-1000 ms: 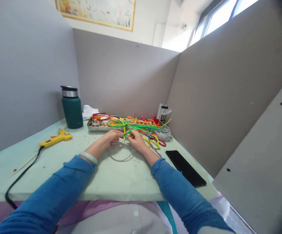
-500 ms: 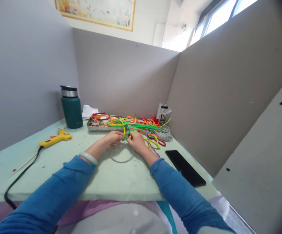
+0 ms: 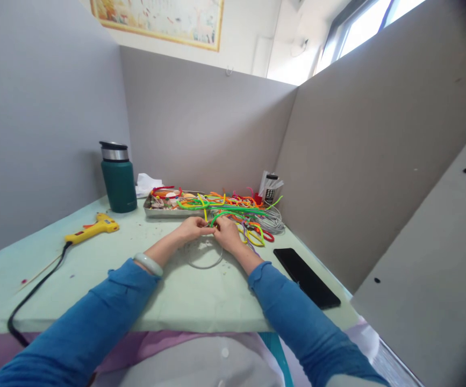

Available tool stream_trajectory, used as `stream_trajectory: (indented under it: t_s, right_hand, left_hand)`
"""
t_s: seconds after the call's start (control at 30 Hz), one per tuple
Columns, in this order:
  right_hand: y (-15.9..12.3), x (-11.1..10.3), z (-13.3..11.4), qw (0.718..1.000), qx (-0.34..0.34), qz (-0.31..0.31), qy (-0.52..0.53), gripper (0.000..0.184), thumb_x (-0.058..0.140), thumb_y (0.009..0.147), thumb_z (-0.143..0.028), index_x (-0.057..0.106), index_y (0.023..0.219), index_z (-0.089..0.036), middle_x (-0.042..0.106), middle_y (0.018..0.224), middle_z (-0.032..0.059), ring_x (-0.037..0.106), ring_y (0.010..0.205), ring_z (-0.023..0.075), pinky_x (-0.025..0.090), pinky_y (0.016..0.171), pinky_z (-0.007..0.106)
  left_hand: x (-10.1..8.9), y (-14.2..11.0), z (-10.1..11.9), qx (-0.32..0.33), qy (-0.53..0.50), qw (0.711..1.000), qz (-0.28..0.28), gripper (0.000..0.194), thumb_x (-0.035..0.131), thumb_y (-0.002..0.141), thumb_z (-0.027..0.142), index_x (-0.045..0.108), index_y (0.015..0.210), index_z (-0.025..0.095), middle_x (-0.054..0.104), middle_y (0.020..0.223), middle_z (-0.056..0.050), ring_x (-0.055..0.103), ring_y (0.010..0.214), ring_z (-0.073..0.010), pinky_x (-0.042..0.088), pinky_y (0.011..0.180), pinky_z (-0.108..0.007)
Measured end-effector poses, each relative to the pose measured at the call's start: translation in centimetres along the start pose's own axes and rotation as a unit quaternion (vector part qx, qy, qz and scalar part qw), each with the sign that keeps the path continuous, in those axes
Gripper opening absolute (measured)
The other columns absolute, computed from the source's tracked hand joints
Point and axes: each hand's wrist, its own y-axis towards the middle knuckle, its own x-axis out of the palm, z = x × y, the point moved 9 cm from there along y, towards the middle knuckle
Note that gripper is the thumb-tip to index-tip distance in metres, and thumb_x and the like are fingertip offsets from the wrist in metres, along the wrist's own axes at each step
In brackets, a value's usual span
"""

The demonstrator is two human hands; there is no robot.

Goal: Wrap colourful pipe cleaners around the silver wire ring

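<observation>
In the head view my two hands meet over the middle of the table, fingertips almost touching. My right hand (image 3: pixel 227 232) is closed on the end of a green pipe cleaner (image 3: pixel 221 214), which arches up from the fingers. My left hand (image 3: pixel 194 228) pinches at the same spot, against a thin grey wire hoop (image 3: pixel 205 267) that hangs below both hands. The exact join of hoop and pipe cleaner is hidden by the fingers. Just beyond lies a pile of coloured pipe cleaners (image 3: pixel 243 208), partly over a metal tray (image 3: pixel 164 214) of small craft pieces.
A yellow glue gun (image 3: pixel 91 231) with a black cord and a thin wooden stick (image 3: pixel 41 273) lie at left. A green bottle (image 3: pixel 119 183) stands behind them. On the right are a black phone (image 3: pixel 307 278) and a coil of grey wire (image 3: pixel 273 220). Grey partitions (image 3: pixel 208 123) enclose the table.
My left hand has shifted slightly right, closer to my right hand, its fingers now over the green pipe cleaner's end. The wire hoop has moved a little to the right.
</observation>
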Motion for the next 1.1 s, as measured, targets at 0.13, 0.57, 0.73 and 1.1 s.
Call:
stream_trajectory:
  t_s: [0.13,0.57,0.73,1.1]
  right_hand:
    - [0.1,0.2,0.5,1.0,0.008,-0.001,0.002,0.009,0.051,0.073,-0.018,0.06,0.072,-0.018,0.056,0.069,0.0027,0.046,0.062,0.0142,0.031,0.056,0.024]
    - [0.0,0.3,-0.4,0.998,-0.009,-0.02,0.064,0.016,0.05,0.078,-0.018,0.064,0.085,-0.019,0.061,0.083,0.0039,0.053,0.075,0.0143,0.038,0.068,0.025]
    - [0.0,0.5,-0.7,0.998,-0.012,-0.028,0.049,0.017,0.049,0.078,-0.018,0.064,0.085,-0.018,0.061,0.081,0.0033,0.053,0.074,0.0134,0.038,0.066,0.023]
    - [0.2,0.4,-2.1,0.993,-0.053,-0.024,0.1,0.017,0.049,0.078,-0.017,0.064,0.085,-0.017,0.06,0.08,0.0031,0.052,0.071,0.0121,0.037,0.064,0.023]
  left_hand:
    - [-0.7,0.5,0.8,0.08,0.114,0.988,0.06,0.033,0.067,0.058,0.046,0.059,0.068,0.015,0.057,0.066,-0.001,0.047,0.06,-0.012,0.03,0.051,-0.021]
    - [-1.7,-0.5,2.8,0.103,0.213,0.964,0.124,0.014,0.045,0.077,0.028,0.052,0.07,0.019,0.057,0.055,0.001,0.051,0.049,-0.0116,0.034,0.052,-0.021]
    - [-2.0,-0.3,2.4,0.107,0.186,0.967,0.136,0.015,0.041,0.079,0.028,0.052,0.076,0.019,0.056,0.054,0.004,0.053,0.046,-0.0106,0.036,0.052,-0.021]
    - [-2.8,0.1,1.2,0.038,0.136,0.977,0.162,0.012,0.04,0.077,0.024,0.05,0.075,0.018,0.051,0.05,0.006,0.046,0.034,-0.0075,0.036,0.045,-0.02]
